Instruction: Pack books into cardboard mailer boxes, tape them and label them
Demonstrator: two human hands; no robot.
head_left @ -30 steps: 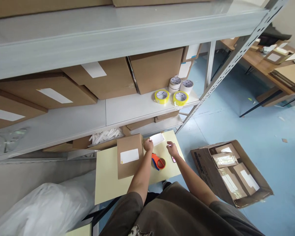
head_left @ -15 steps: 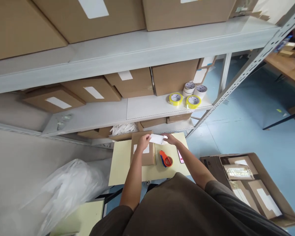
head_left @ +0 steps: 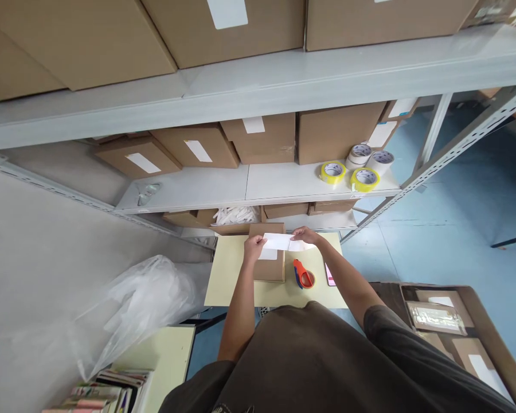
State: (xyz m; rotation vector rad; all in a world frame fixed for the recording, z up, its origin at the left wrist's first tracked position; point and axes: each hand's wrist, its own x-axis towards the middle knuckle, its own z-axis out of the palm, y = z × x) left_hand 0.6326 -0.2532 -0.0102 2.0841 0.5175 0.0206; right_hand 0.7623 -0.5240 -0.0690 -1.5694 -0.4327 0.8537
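Observation:
A white paper strip [head_left: 276, 241] is stretched between my two hands above a small table [head_left: 224, 276]. My left hand [head_left: 254, 249] pinches its left end. My right hand [head_left: 306, 235] grips its upper edge, near a crease or seam, and part of the strip extends past the fingers to the right. Below the strip lies a flat cardboard box [head_left: 269, 272] with a white label, partly covered by the paper. To the box's right are an orange and blue tape dispenser [head_left: 302, 275] and, at the table edge, a phone [head_left: 330, 277] with a lit screen.
A metal shelf [head_left: 219, 183] behind the table carries cardboard boxes [head_left: 339, 135] and rolls of yellow tape [head_left: 365, 179]. On the right, a large open carton [head_left: 404, 304] holds smaller boxes. Clear plastic sheeting [head_left: 155, 292] and stacked books [head_left: 98, 396] are at left.
The strip now shows longer, with a section visible beyond my right hand, whose grip sits at the crease. The whole scene has shifted right in view as the camera turned left.

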